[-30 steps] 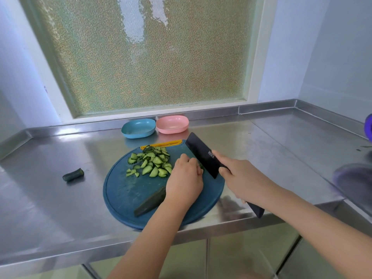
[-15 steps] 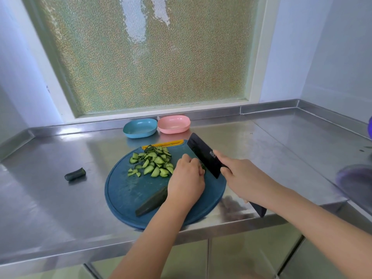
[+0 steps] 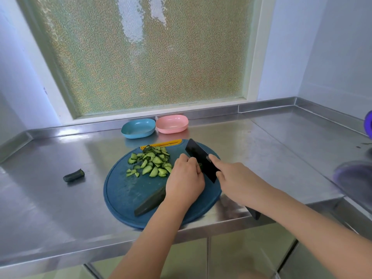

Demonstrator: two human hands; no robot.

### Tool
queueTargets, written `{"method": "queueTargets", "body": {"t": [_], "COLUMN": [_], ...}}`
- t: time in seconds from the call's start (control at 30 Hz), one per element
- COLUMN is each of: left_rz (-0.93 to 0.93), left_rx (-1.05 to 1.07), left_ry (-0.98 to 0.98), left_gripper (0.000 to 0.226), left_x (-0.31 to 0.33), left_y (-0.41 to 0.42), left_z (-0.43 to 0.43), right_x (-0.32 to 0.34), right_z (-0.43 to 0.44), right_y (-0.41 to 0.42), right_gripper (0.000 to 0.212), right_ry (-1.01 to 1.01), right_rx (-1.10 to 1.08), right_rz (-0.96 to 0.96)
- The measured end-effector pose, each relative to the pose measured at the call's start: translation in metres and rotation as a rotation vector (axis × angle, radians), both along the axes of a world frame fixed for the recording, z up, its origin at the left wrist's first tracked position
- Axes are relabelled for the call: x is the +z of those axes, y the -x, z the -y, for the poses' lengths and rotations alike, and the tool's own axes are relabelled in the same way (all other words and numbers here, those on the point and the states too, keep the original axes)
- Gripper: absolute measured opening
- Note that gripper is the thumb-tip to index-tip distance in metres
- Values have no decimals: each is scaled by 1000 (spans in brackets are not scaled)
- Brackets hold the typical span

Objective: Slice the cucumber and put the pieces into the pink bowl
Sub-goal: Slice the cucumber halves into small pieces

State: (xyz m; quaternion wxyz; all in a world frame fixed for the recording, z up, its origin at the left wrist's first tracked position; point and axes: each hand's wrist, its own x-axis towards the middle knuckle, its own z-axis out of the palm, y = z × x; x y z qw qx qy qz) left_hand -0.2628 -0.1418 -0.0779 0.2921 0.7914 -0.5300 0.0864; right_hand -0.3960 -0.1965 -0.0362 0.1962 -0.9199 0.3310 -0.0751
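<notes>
Fingers of the left hand [image 3: 184,183] curl down over the cut end of the cucumber [image 3: 150,202] and hold it flat on the round blue cutting board [image 3: 120,194]. The dark uncut length sticks out from under the palm toward the board's near-left rim. The right hand [image 3: 235,181] grips the black knife [image 3: 201,160], its forefinger laid along the blade. The blade stands edge-down just beside the left knuckles, and the butt of the handle shows below the wrist past the tabletop's near edge.

A heap of cucumber slices [image 3: 153,163] lies on the far half of the board, close to the left hand. The board sits at the near edge of the steel tabletop [image 3: 50,198]. The pink bowl [image 3: 172,124] stands at the far edge with no slices in it, touching or nearly touching a blue bowl [image 3: 137,128] on its left. A cucumber stub [image 3: 74,175] lies on the bare steel, well apart from the board, toward the left edge. Blurred purple shapes [image 3: 354,176] sit at the right edge.
</notes>
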Motion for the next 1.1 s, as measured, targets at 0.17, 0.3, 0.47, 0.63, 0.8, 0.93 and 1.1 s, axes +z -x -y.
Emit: {"method": "queueTargets", "body": {"t": [0.17,0.3,0.47,0.63,0.8,0.93,1.1], "left_rz": [32,28,34,31,28,30,27], "left_rx": [-1,1,-7,-5,-9,-9,-8], "left_ry": [4,11,11,6,4,6,2], "left_gripper": [10,12,12,11,12,12,10], "left_x": [-2,-2,-1,-1,-1,-2,-3], "left_y": [-1,-1,-1,-2,-1,-2,-3], "left_z": [2,2,1,1,1,1,2], "right_x": [11,14,11,11,13,14,15], "right_z": [5,4,4,4,4,6,4], "right_y": [7,6,4,4,4,4,4], "right_gripper": [54,53,54,54,54,53,53], "right_ry": [-97,-100,-97,-70,-53,-64,-61], "right_rx": [-47,-36,-19,-8,2,-7,2], "right_rz": [90,132,119,89,67,74,81]}}
